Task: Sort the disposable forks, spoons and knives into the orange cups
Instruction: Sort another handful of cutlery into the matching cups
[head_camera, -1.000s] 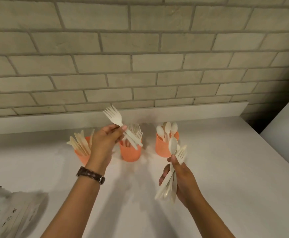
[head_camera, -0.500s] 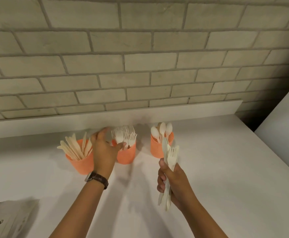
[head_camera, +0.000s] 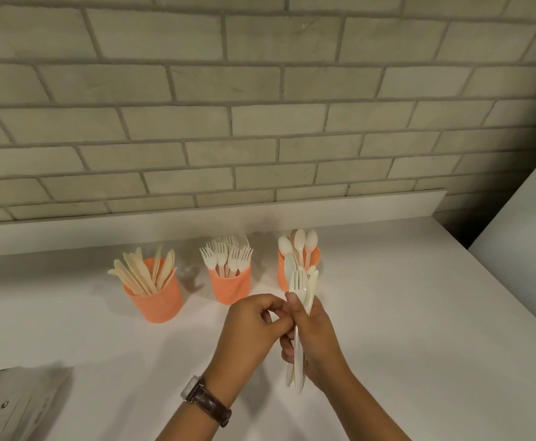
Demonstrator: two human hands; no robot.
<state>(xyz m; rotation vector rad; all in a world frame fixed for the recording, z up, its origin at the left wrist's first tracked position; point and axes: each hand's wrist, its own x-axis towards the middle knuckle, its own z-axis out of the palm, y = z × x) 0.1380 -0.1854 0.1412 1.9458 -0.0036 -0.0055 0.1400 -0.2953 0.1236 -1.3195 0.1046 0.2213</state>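
Right hand (head_camera: 319, 342) wrapped round a bundle of cutlery (head_camera: 301, 283), held upright, a fork head and a spoon bowl sticking out on top. Left hand (head_camera: 254, 326) right beside it, fingers curled, tips at the bundle's stems; can't tell if it pinches a piece. Wristwatch (head_camera: 208, 400) on the left wrist. Just beyond the right hand: spoon cup (head_camera: 314, 257) with spoons (head_camera: 299, 241), partly hidden by the bundle. Beyond the left hand: fork cup (head_camera: 230, 286) with forks (head_camera: 227, 257). Further to that hand's left: knife cup (head_camera: 155, 302) with knives (head_camera: 142, 273). All three stand on the white table (head_camera: 419, 313). Printed bag (head_camera: 15, 405) well left of the left forearm.
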